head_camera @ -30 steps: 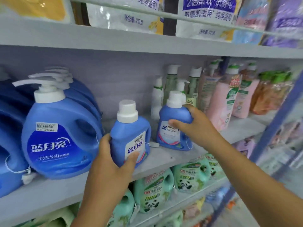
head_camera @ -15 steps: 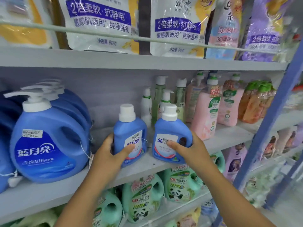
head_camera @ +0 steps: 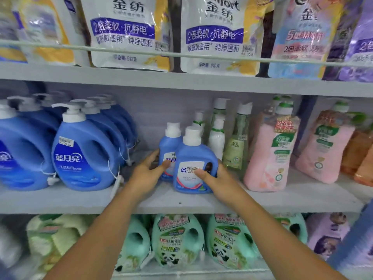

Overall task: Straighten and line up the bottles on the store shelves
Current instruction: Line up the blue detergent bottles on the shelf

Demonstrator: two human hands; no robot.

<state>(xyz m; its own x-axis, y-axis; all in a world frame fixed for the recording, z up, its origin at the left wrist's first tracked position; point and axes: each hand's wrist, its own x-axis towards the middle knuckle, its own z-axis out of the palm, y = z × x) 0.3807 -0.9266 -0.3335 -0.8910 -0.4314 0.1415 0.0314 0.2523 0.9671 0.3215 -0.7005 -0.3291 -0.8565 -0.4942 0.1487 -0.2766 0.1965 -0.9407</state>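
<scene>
Two small blue bottles, white caps, upright on middle shelf: front bottle point(head_camera: 193, 164) overlaps rear bottle point(head_camera: 168, 146), touching.

The grey middle shelf point(head_camera: 201, 203) carries large blue pump jugs point(head_camera: 84, 150) at nine o'clock, two small blue detergent bottles point(head_camera: 193, 162) centrally, slim green bottles point(head_camera: 236, 146) and pink bottles point(head_camera: 270, 154) toward three o'clock.

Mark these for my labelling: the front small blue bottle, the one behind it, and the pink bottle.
front small blue bottle point(head_camera: 191, 168), head view, front label.
rear small blue bottle point(head_camera: 168, 145), head view, blue shoulder.
pink bottle point(head_camera: 268, 158), head view, body.
</scene>
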